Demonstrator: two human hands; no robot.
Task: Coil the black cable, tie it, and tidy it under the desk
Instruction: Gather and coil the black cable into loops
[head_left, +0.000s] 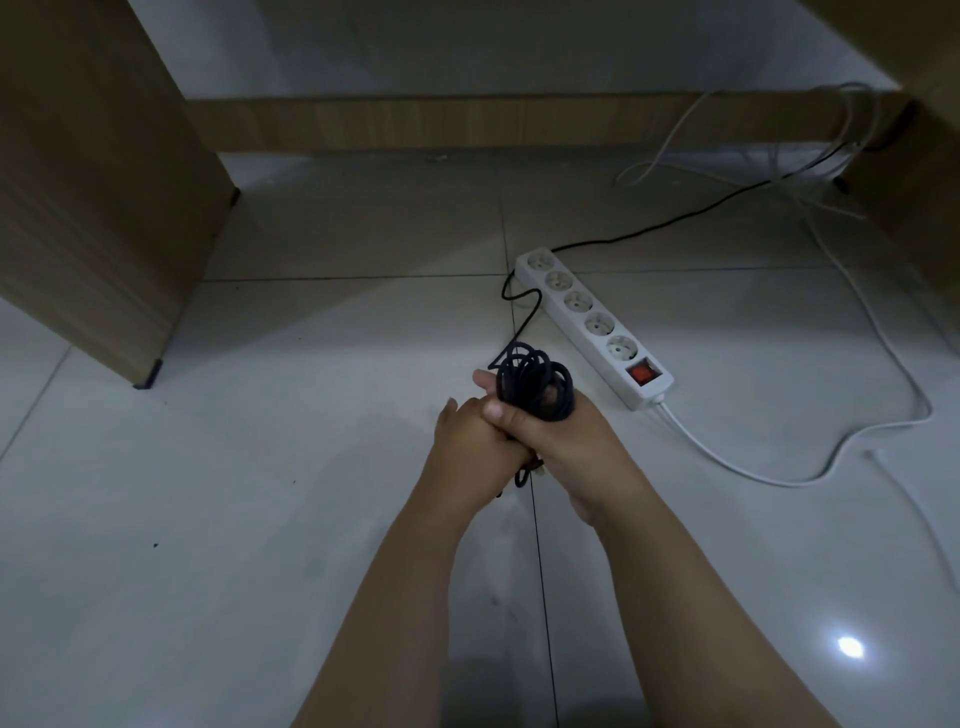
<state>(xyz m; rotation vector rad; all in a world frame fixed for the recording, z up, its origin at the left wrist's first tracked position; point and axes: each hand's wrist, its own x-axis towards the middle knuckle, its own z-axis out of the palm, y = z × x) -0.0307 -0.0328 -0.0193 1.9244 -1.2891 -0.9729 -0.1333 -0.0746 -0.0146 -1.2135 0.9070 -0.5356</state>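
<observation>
Pale tiled floor (260, 493) under a wooden desk; side panel (93, 197) at left, low rear rail (467, 117) across the back, dim lighting. White power strip (592, 325) lying diagonally on the tiles just beyond the hands, sockets empty, red switch at the near end, its white lead (779, 475) looping away to the right. Further pale wires bunched at the far right corner.

Black cable (535, 389) gathered into a bundle of loops, held above the floor at centre frame, long axis of the loops roughly upright and leaning away from the camera. Loop tops projecting above the hands; a short end hanging below the wrists. Uncoiled remainder running from the bundle's far side, kinking past the strip's far end, then trailing off to the back right corner.

Right hand (550, 441) wrapped around the bundle's waist, grip closed on the loops, thumb across the front. Left hand (467, 436) pressed against it from the left, fingers reaching behind the bundle; grip apparently closed on the same loops, fingertip contact partly hidden. Both forearms extended forward and converging, wrists nearly touching.

Judgement: coiling largely done, slack still out on the floor; no tie visible. Free length lying ahead and to the right of the grip, so the right hand better placed to draw it in while the left steadies.
</observation>
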